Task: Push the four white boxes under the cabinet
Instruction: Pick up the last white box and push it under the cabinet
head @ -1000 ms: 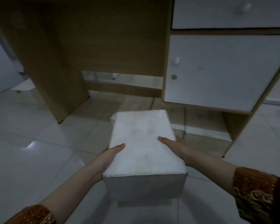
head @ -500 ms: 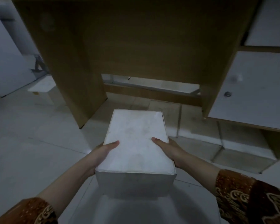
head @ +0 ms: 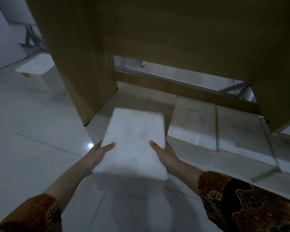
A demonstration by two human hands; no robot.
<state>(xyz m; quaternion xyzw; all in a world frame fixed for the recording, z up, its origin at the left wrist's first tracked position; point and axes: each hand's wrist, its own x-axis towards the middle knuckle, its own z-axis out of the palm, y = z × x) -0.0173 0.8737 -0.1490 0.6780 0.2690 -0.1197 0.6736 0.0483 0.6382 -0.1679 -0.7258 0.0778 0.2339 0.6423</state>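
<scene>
I grip a white box (head: 134, 141) from both sides, my left hand (head: 99, 153) on its left edge and my right hand (head: 164, 153) on its right edge, thumbs on top. It sits just in front of the wooden cabinet (head: 174, 30), at the mouth of the open space between the cabinet's left side panel (head: 84, 67) and its right section. Two more white boxes lie side by side on the floor to the right: one (head: 192, 121) next to the held box and another (head: 239, 131) partly under the cabinet's right part.
Another white box (head: 35, 71) stands on the tiled floor at the far left, beyond the side panel. A low wooden rail (head: 174, 87) crosses the back of the opening. A metal frame (head: 238, 91) shows behind it.
The box has moved forward and left toward the opening under the cabinet, with both hands still on it. The view has swung left, so the white cabinet doors have left the frame.
</scene>
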